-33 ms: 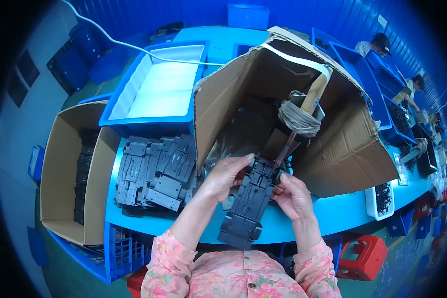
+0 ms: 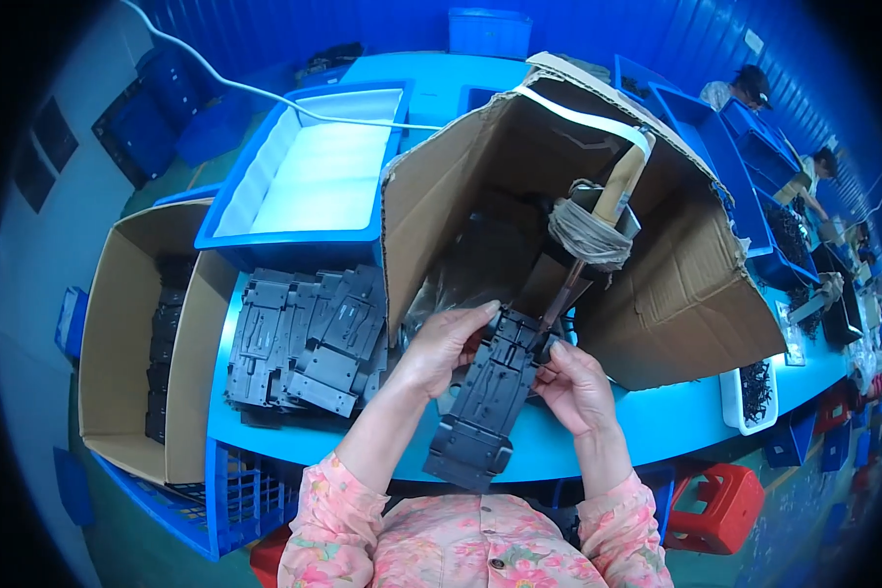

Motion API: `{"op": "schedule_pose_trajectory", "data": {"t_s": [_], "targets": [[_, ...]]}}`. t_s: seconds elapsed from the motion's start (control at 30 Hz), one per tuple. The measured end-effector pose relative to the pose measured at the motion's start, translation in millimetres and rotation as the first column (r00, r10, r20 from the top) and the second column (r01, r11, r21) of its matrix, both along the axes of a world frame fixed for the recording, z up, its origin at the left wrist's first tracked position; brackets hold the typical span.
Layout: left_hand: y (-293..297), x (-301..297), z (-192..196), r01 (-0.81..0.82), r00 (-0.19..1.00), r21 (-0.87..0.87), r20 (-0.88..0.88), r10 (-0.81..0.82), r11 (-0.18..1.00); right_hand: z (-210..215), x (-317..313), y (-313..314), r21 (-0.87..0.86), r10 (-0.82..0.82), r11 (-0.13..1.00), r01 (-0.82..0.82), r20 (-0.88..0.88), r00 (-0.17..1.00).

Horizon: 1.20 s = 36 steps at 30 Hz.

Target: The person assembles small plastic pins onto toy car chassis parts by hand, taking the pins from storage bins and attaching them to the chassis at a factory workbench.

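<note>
Between my two hands is a long black moulded plastic part point(image 2: 482, 402), shaped like a toy-car chassis. Its far end lies under the tip of a soldering iron point(image 2: 563, 294) with a wooden handle, fixed pointing down and wrapped in cloth point(image 2: 590, 235). My left hand point(image 2: 446, 348) pinches the part's far left side, thumb on top. My right hand point(image 2: 573, 384) grips its right edge near the iron's tip. The part slants toward me, its near end over the table's front edge. On the left is a stack of similar black parts point(image 2: 309, 338).
A cut-open cardboard box point(image 2: 671, 284) stands around the iron. Behind the stack sits a blue tray with white lining point(image 2: 314, 171). A carton point(image 2: 191, 392) of black parts is at left, a white bin point(image 2: 750, 421) of small black pieces at right. A red stool point(image 2: 720, 510) stands below.
The near end of the black part has shifted slightly to the left. Both hands keep their hold and have barely moved.
</note>
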<state>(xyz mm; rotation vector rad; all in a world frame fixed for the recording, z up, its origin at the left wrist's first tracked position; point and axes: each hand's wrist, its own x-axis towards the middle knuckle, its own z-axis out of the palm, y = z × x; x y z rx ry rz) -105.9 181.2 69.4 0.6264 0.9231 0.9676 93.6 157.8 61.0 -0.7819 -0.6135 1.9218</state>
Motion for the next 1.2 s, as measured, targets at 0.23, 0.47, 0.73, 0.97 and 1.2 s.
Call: {"op": "schedule_pose_trajectory", "data": {"t_s": [0.23,0.47,0.73,0.97,1.2], "targets": [[2.2,4.6,4.2,-0.112,0.993,-0.016,0.02,0.113,0.994,-2.9,-11.0,-0.3,-0.002,-0.02,1.0,0.02,-0.067,0.998],[2.2,5.8,7.4,-0.102,0.995,0.007,0.013,0.102,0.995,-1.1,-9.9,-1.2,0.013,-0.031,0.999,0.032,-0.076,0.997],[1.0,6.4,9.4,-0.115,0.993,0.013,0.015,0.115,0.993,1.1,-9.9,-2.2,0.046,-0.027,0.998,0.03,-0.067,0.997],[-0.2,6.2,9.4,-0.125,0.991,0.009,0.041,0.125,0.992,2.1,-10.7,-3.6,0.065,-0.033,0.997,0.037,-0.051,0.998],[-2.3,6.8,12.2,-0.121,0.989,-0.005,0.08,0.121,0.993,2.5,-10.5,-4.7,0.061,-0.046,0.997,0.048,-0.046,0.998]]}}
